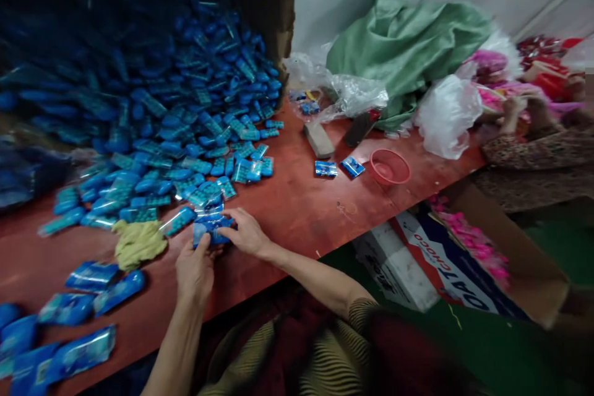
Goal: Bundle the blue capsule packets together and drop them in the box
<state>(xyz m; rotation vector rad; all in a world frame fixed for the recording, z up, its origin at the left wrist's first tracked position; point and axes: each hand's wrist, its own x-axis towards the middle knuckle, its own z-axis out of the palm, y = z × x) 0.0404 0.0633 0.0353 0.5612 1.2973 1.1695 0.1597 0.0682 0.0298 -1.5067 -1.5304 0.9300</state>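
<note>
Between my two hands, just above the red tabletop, is a small blue packet (210, 227) with a shiny wrapper. My left hand (195, 266) grips its lower left side, the thumb on top. From the right, my right hand (245, 232) pinches the packet's right side with thumb and fingers. Right behind the hands lie blue clear-wrapped pieces (204, 193), the front edge of a big heap. A crumpled yellow cloth (140, 244) rests left of my left hand. Several larger blue packets (83, 351) lie at the table's near left.
An open cardboard box (286, 6) spills the heap onto the table (297, 216). Farther right are a grey block (318, 139), two blue packets (352, 166), a red plastic bowl (390, 167), clear bags and green cloth (403, 43). Another person's sleeve (538, 151) shows at right; cartons (445, 260) stand below.
</note>
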